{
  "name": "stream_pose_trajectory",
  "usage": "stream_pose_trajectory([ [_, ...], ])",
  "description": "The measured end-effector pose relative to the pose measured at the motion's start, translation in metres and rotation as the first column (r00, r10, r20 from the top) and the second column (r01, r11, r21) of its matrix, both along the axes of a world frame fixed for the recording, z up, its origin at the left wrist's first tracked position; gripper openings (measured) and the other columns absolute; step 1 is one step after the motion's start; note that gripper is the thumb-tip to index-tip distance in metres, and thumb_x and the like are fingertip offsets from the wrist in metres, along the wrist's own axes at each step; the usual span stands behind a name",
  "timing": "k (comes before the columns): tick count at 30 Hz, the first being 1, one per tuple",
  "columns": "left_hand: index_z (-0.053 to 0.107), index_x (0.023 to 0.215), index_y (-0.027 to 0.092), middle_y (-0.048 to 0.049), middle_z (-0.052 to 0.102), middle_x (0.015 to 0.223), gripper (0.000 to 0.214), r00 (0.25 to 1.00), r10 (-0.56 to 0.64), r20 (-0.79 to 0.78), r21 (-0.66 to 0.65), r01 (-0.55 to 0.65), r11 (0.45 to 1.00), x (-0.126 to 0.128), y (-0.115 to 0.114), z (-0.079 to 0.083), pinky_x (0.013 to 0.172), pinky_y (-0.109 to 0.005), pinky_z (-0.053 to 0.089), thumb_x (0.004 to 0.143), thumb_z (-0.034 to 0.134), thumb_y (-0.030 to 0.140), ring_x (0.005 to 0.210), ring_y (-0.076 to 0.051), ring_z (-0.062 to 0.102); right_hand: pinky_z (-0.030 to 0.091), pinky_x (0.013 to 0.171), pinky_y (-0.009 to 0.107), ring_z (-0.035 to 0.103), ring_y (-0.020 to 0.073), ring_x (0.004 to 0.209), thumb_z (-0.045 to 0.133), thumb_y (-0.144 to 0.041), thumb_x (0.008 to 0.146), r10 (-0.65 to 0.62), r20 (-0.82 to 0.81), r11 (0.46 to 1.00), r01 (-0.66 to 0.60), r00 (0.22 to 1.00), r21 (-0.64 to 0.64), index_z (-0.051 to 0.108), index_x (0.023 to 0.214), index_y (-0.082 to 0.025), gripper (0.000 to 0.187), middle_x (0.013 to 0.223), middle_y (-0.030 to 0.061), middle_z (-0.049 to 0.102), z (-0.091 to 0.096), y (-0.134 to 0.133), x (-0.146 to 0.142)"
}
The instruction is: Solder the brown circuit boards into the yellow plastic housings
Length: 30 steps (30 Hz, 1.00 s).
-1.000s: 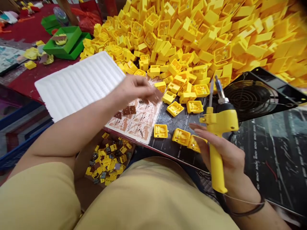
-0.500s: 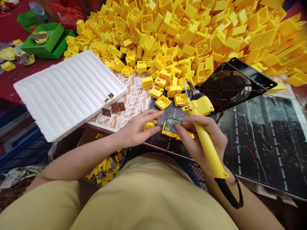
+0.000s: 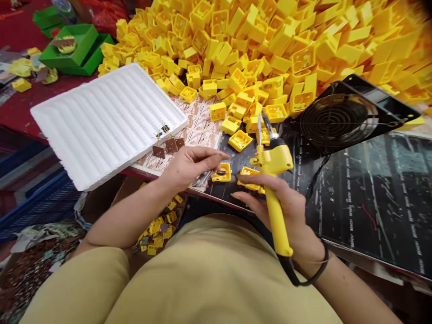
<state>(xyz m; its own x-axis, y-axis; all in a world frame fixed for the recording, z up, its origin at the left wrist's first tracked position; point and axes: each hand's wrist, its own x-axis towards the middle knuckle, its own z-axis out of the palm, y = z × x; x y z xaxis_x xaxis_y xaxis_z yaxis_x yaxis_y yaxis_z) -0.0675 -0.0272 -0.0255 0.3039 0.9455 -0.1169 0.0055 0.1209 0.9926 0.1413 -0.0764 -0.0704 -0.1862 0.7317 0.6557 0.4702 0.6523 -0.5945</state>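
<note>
My left hand (image 3: 194, 166) is closed in a pinch beside a small open yellow case (image 3: 222, 172); what its fingertips hold, if anything, is hidden. A dark round part sits inside that case. Below the left fingers lies a greyish bundle (image 3: 202, 179), too blurred to name. My right hand (image 3: 283, 202) holds a yellow soldering gun (image 3: 275, 198), its tip pointing away from me. The right thumb and forefinger are apart, close to a second yellow case (image 3: 249, 176). Another open yellow case (image 3: 240, 141) lies just beyond both hands on the black mat (image 3: 232, 157).
A large heap of yellow cases (image 3: 236, 54) covers the back. A black fan (image 3: 340, 117) stands at right, a white foam tray (image 3: 108, 121) at left with brown boards (image 3: 173, 145) by its edge. Green trays (image 3: 69, 49) stand far left; a box below holds yellow parts (image 3: 157, 231).
The green circuit board has gone from between my fingers. My left hand has closed into a pinch, and the right thumb and forefinger have parted. The soldering gun stands more upright. The view has shifted.
</note>
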Motion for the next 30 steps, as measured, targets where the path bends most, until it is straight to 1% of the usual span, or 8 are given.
stream_pose_trajectory([
  [4, 0.07, 0.076, 0.014, -0.0004, 0.067, 0.064, 0.021, 0.88, -0.095, -0.465, 0.139, 0.178, 0.974, -0.031, 0.006, 0.003, 0.056, -0.02, 0.044, 0.072, 0.076, 0.034, 0.058, -0.009, 0.059, 0.054, 0.091, 0.043, 0.066, 0.0259, 0.101, 0.071, -0.041, 0.086, 0.082, 0.286, 0.996, -0.087, 0.955, 0.004, 0.049, 0.121, -0.022, 0.045, 0.119, 0.0119, 0.065, -0.004, 0.024, 0.003],
  [9, 0.074, 0.082, 0.016, -0.0011, 0.074, 0.076, 0.014, 0.704, -0.045, -0.708, 0.246, 0.307, 0.92, -0.033, 0.012, -0.002, 0.069, -0.023, 0.048, 0.082, 0.062, 0.024, 0.07, -0.013, 0.067, 0.046, 0.1, 0.044, 0.065, 0.0223, 0.099, 0.064, -0.03, 0.092, 0.164, 0.423, 0.984, -0.179, 0.891, -0.004, 0.045, 0.122, -0.023, 0.037, 0.109, 0.007, 0.067, -0.01, 0.045, -0.013],
  [13, 0.076, 0.091, 0.018, -0.002, 0.077, 0.088, 0.018, 0.659, -0.082, -0.748, 0.25, 0.394, 0.884, -0.03, 0.014, -0.007, 0.078, -0.024, 0.049, 0.085, 0.058, 0.02, 0.081, -0.015, 0.07, 0.048, 0.093, 0.041, 0.066, 0.0223, 0.095, 0.06, -0.026, 0.094, 0.106, 0.459, 0.992, -0.123, 0.882, 0.007, 0.046, 0.122, -0.022, 0.032, 0.109, 0.0083, 0.067, -0.012, 0.039, -0.004],
  [18, 0.075, 0.088, 0.017, -0.0013, 0.077, 0.083, 0.015, 0.699, -0.096, -0.709, 0.251, 0.376, 0.892, -0.018, 0.016, -0.006, 0.074, -0.022, 0.049, 0.084, 0.061, 0.021, 0.076, -0.013, 0.069, 0.045, 0.099, 0.046, 0.067, 0.0243, 0.097, 0.066, -0.043, 0.091, 0.052, 0.429, 0.996, -0.077, 0.902, 0.042, 0.049, 0.125, -0.023, 0.044, 0.113, 0.0081, 0.067, -0.007, 0.023, 0.025],
  [23, 0.072, 0.081, 0.016, 0.0015, 0.072, 0.071, 0.01, 0.702, -0.132, -0.699, 0.196, 0.367, 0.909, -0.001, 0.021, -0.003, 0.066, -0.02, 0.048, 0.08, 0.063, 0.021, 0.065, -0.011, 0.064, 0.052, 0.064, 0.027, 0.063, 0.0128, 0.06, 0.076, -0.024, 0.084, -0.049, 0.244, 0.992, 0.018, 0.969, 0.126, 0.061, 0.106, -0.025, 0.027, 0.078, -0.0026, 0.069, 0.018, 0.003, 0.038],
  [25, 0.071, 0.079, 0.016, 0.0017, 0.071, 0.07, 0.009, 0.687, -0.156, -0.71, 0.163, 0.376, 0.912, 0.002, 0.023, -0.003, 0.065, -0.019, 0.047, 0.08, 0.063, 0.021, 0.063, -0.01, 0.063, 0.05, 0.057, 0.024, 0.061, 0.011, 0.054, 0.07, -0.026, 0.088, 0.005, 0.254, 0.992, -0.038, 0.967, 0.122, 0.062, 0.109, -0.026, 0.023, 0.067, -0.0053, 0.065, 0.029, -0.008, 0.047],
  [28, 0.07, 0.08, 0.016, 0.0021, 0.07, 0.07, 0.01, 0.676, -0.17, -0.717, 0.143, 0.381, 0.914, 0.007, 0.025, -0.004, 0.066, -0.019, 0.046, 0.081, 0.062, 0.021, 0.063, -0.01, 0.063, 0.052, 0.057, 0.026, 0.066, 0.0148, 0.063, 0.058, -0.041, 0.095, 0.049, 0.28, 0.995, -0.072, 0.959, 0.072, 0.053, 0.137, -0.02, 0.048, 0.074, 0.0016, 0.069, 0.035, -0.026, 0.067],
  [30, 0.07, 0.08, 0.016, 0.0022, 0.07, 0.07, 0.01, 0.663, -0.157, -0.732, 0.151, 0.384, 0.911, 0.011, 0.025, -0.004, 0.068, -0.02, 0.046, 0.082, 0.062, 0.021, 0.064, -0.01, 0.062, 0.053, 0.057, 0.029, 0.069, 0.0201, 0.072, 0.056, -0.055, 0.092, -0.077, 0.251, 0.997, 0.074, 0.965, 0.022, 0.044, 0.146, -0.018, 0.066, 0.089, 0.0087, 0.071, 0.033, -0.039, 0.081],
])
